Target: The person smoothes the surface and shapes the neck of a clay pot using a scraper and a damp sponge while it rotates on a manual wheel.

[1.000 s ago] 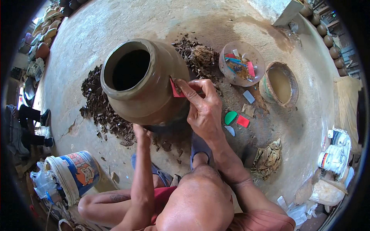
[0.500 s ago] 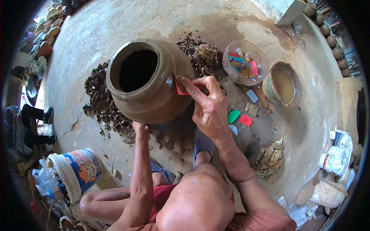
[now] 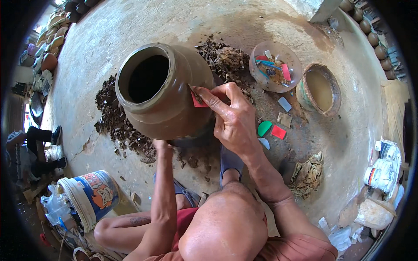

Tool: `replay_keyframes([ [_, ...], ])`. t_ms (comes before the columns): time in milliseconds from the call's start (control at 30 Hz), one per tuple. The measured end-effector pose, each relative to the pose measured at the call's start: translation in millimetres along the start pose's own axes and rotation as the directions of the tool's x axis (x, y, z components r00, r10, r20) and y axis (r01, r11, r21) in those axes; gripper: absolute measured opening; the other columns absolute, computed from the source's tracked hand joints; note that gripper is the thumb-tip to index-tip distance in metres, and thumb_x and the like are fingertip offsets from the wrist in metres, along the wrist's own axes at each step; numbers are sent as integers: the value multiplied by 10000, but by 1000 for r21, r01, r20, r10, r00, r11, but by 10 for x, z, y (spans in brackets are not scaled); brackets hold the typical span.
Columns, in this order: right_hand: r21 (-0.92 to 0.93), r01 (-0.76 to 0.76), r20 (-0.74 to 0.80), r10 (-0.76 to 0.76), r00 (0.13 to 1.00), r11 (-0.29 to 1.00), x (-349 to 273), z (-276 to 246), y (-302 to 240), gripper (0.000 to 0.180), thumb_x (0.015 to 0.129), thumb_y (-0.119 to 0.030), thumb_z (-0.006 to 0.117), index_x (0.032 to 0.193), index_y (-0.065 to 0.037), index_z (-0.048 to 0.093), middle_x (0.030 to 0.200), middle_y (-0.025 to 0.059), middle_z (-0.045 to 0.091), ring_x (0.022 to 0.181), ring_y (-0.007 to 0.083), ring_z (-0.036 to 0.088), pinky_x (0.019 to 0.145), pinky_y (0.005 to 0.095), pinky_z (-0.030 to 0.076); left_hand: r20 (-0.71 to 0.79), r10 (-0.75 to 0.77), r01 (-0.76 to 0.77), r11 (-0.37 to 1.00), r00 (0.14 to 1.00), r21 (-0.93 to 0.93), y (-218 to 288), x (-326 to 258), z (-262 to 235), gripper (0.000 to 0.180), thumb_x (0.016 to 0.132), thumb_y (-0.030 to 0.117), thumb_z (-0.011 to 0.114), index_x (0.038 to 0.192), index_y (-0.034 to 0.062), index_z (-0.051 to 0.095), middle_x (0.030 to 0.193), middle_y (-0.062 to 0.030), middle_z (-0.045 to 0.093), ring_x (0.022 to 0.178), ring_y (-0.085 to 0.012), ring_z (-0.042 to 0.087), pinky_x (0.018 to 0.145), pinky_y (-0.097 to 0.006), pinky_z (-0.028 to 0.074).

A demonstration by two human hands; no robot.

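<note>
A large wet clay pot (image 3: 178, 104) stands tilted in front of me, its round mouth facing up and to the left. My right hand (image 3: 235, 119) pinches a small red scraper (image 3: 199, 100) between thumb and fingers, its edge against the pot's right shoulder. Some wet clay shows on the scraper and fingertip. My left hand (image 3: 162, 148) is at the pot's lower near side, its fingers hidden beneath the clay wall. Dark clay scraps (image 3: 113, 117) lie around the pot's base.
Right of the pot are a clear bowl of tools (image 3: 257, 78), a bucket of murky water (image 3: 300, 93), loose green (image 3: 264, 128) and red scrapers (image 3: 278, 132), and a crumpled cloth (image 3: 307, 176). A white bucket (image 3: 80, 200) stands at left, with a person's legs (image 3: 45, 148) beyond.
The pot and my right hand with the red scraper sit slightly farther left in the picture. The scraper still touches the pot's shoulder, and my left hand remains at its lower side.
</note>
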State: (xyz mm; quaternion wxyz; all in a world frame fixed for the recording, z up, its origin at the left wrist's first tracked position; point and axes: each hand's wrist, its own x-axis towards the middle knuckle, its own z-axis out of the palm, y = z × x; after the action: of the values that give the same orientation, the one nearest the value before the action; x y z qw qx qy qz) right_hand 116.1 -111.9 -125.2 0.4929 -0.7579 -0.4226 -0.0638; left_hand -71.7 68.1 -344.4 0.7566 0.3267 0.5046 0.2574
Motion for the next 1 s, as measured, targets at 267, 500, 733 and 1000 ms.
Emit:
replay_keyframes([
  [267,-47,54,8,-53,999,997,60,-94,153,704,764,177,621,1349,-188,763,1045,116,642,893,300,688,780,416,597,63,-430,420,898,901,128,-936,-745,367,901,978,825,499,1336,4,602,1138,-198,723,789,-301,704,593,-407,570],
  [500,-52,82,35,-80,996,995,62,-17,23,600,758,51,693,1307,-176,780,1046,57,633,945,264,672,794,379,608,-87,114,-107,991,990,79,-216,118,-129,708,1049,687,509,1355,60,624,1250,-110,707,908,-225,715,625,-371,578],
  [733,-76,36,47,-33,998,996,-35,-85,131,650,714,22,728,1324,-202,771,1044,51,625,980,264,665,783,390,614,86,-549,527,827,831,195,-841,-895,422,713,1057,714,458,1269,56,633,1148,-99,715,898,-229,707,698,-396,603],
  [1000,-24,19,38,-18,999,1000,-34,-41,-94,669,725,87,702,1324,-200,779,1037,75,633,921,291,672,755,404,607,-10,94,-95,994,995,-61,-165,278,-102,501,1111,428,469,1352,12,608,1263,-173,701,1063,-310,738,781,-473,661],
])
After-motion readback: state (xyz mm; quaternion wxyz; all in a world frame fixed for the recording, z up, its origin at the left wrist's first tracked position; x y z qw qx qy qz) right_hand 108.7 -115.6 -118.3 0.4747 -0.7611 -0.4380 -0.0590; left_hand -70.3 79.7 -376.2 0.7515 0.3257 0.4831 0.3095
